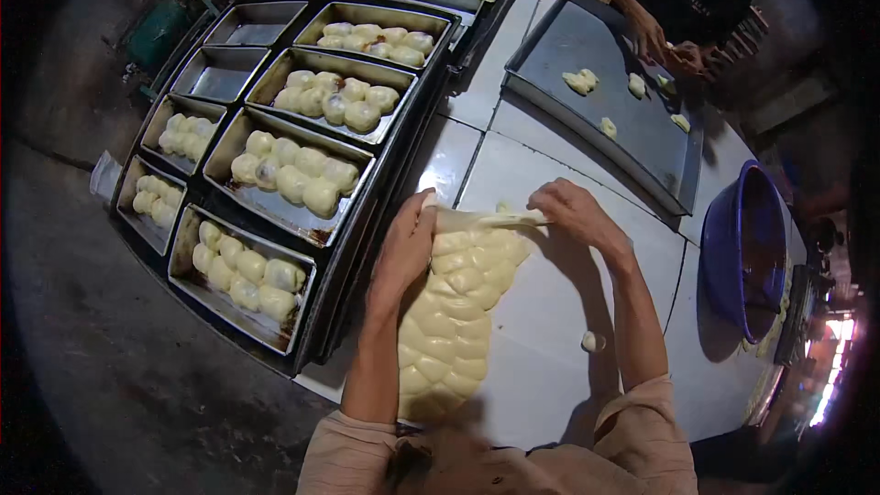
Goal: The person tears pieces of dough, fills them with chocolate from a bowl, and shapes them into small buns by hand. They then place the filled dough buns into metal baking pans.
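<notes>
A sheet of pale yellow dough, scored or pressed into many rounded pieces, lies on the white tiled table in front of me. Its far edge is lifted and stretched into a band between my hands. My left hand pinches the left end of that edge, close to the pans. At the right end, my right hand has its fingers closed on the same dough edge. A small dough scrap sits on the tiles beside my right forearm.
Left, a black rack holds several metal loaf pans, many with clustered dough balls. A large grey tray with dough bits lies at the far right, where another person's hands work. A purple basin stands on the right.
</notes>
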A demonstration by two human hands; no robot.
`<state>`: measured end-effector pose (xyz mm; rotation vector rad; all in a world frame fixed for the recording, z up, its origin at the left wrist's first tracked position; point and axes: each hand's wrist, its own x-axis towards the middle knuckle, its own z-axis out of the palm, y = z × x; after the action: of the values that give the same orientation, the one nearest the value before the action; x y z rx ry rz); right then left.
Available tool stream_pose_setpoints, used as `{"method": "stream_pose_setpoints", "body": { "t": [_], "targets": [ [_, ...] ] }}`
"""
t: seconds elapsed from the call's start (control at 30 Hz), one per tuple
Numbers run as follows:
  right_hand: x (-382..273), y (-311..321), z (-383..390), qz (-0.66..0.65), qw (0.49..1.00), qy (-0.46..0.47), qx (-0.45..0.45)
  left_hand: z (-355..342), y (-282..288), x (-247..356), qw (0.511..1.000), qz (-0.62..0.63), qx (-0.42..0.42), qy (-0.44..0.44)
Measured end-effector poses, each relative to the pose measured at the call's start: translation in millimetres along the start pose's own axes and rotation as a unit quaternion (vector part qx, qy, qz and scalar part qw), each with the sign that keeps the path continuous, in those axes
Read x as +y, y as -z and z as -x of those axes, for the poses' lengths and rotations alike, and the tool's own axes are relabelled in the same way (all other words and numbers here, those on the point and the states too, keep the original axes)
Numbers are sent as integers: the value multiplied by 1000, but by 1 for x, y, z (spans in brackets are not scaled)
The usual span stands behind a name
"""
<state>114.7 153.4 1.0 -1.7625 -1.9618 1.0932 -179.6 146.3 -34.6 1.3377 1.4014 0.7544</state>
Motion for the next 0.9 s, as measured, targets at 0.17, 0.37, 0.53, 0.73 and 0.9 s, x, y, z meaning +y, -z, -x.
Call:
{"method": "stream_pose_setpoints", "body": {
  "t": [0.17, 0.37, 0.53, 0.73, 0.9],
  "targets": [
    [2, -12, 0, 116, 977, 166, 70, 2, -5, 10, 996, 91, 19, 3],
    [-17, 3, -1, -167, 986, -1, 4, 5, -41, 43, 962, -169, -22, -213],
    [-29, 3, -5, -170, 983, -40, -61, -21, -66, 31, 944, -236, -37, -228],
    [-23, -14, -8, -135, 991, 22, 6, -28, -65, 31, 927, -286, -76, -231],
    [-24, -12, 2, -387, 921, -4, -57, -26, -60, 24, 938, -253, -59, -230]
  ]
}}
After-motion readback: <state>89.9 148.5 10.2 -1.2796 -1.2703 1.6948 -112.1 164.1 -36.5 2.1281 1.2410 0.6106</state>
